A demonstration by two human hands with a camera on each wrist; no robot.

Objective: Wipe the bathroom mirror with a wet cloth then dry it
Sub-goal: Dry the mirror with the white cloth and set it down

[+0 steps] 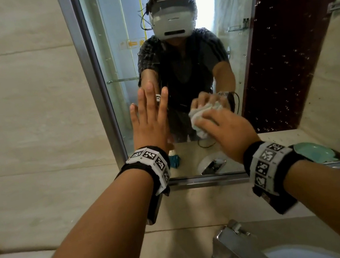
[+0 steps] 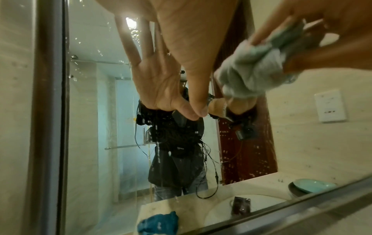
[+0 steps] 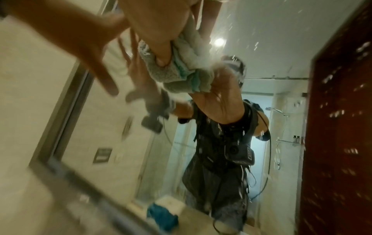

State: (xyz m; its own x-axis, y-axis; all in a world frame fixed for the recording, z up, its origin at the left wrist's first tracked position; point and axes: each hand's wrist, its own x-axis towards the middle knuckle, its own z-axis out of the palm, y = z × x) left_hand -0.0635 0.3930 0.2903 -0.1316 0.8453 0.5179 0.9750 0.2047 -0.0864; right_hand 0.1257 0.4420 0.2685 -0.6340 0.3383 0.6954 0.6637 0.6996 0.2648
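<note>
Nearest you, at the counter's [image 1: 183, 245] front edge: a boxy chrome tap [image 1: 235, 250] w/ a white basin [image 1: 295, 254] beside it, smooth glazed curve, contents not visible. Counter is pale stone, matte. At its back right corner sits a dark round dish [image 1: 297, 148] holding a teal, glossy soap-like piece [image 1: 314, 151]; can't tell exactly what it is.

Further on, your left hand [image 1: 147, 121] has fingers straight and spread, thumb tip touching the glass near the mirror's [image 1: 199, 68] left edge. Your right hand [image 1: 229, 128] is curled round a bunched cloth [image 1: 201, 116], terry, pale grey-white w/ mint folds, pressed to the glass towards the mirror's bottom edge, about mid-width. Mirror: flat pane, brushed metal frame [image 1: 91, 74], speckled w/ droplets.

In the reflection only: a crumpled blue rag [image 2: 159, 222] on the counter.
</note>
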